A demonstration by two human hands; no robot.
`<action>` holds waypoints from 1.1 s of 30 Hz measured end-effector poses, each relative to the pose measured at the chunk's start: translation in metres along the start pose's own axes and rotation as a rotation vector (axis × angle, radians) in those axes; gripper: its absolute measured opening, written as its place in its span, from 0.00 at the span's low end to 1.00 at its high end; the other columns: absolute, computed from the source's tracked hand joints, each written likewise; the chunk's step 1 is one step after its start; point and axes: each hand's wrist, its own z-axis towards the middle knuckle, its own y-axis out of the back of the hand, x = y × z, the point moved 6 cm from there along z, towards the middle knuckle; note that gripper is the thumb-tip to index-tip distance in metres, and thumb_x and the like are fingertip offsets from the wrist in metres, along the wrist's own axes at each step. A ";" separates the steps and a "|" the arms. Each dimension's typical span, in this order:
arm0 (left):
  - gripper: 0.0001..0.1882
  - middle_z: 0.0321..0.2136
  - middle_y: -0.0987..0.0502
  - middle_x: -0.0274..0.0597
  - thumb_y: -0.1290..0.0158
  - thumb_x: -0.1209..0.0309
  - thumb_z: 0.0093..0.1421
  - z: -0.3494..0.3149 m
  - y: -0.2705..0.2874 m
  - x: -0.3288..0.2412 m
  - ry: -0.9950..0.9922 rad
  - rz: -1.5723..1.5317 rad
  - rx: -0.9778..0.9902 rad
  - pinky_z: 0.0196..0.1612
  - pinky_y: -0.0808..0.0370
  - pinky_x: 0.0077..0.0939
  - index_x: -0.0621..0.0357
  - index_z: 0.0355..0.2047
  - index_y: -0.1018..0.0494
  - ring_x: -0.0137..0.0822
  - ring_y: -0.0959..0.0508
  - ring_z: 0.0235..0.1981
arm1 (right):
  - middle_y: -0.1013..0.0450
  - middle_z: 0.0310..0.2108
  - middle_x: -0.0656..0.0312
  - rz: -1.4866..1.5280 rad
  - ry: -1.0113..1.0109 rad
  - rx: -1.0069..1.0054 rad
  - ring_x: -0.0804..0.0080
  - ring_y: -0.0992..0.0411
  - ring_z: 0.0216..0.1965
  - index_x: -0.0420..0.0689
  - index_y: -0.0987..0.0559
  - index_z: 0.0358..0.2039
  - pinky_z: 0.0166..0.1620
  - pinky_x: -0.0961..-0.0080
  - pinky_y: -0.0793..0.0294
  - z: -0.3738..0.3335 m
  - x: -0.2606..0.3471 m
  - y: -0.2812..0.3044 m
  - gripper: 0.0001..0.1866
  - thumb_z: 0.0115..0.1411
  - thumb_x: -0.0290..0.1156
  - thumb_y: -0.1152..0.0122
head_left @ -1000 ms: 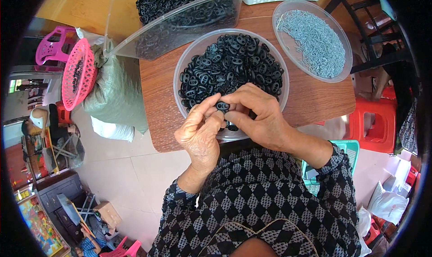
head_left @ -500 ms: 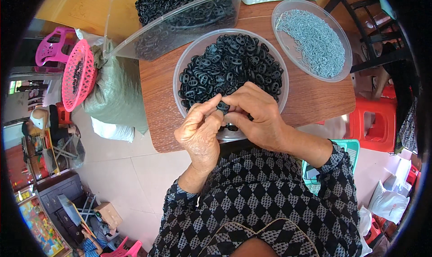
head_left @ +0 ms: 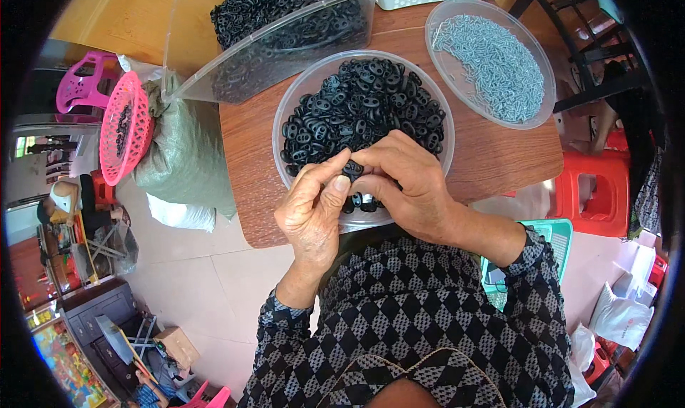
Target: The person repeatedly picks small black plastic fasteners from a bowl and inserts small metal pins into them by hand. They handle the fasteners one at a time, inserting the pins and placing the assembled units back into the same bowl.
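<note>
A small black two-holed cord lock [head_left: 352, 169] is pinched between my two hands, above the near part of a round clear tub [head_left: 279, 133]. My left hand [head_left: 312, 209] grips it from the left with thumb and forefinger. On the other side, my right hand [head_left: 408, 183] has its thumb and forefinger closed on the same piece. Many similar black cord locks [head_left: 367, 101] fill the tub, and a few show below my fingers. Whether a smaller part is also between my fingertips is hidden.
A round clear dish [head_left: 437, 62] of thin silvery pieces, perhaps springs, stands at the right. Behind on the left, a clear bin [head_left: 193, 79] holds more black parts. A pink basket [head_left: 146, 133], a stuffed sack [head_left: 182, 147] and a red stool [head_left: 610, 201] surround the wooden table [head_left: 492, 169].
The view has shifted slightly. My left thumb has drawn a little away from the cord lock's lower edge, showing more of it; both hands stay in place.
</note>
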 end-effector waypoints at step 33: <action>0.14 0.36 0.27 0.38 0.48 0.70 0.60 -0.015 -0.014 0.001 -0.152 -0.088 -0.194 0.42 0.31 0.16 0.69 0.41 0.29 0.24 0.30 0.35 | 0.34 0.24 0.57 -0.085 0.226 -0.082 0.63 0.38 0.24 0.35 0.29 0.34 0.27 0.71 0.37 0.000 0.012 -0.001 0.16 0.41 0.20 0.37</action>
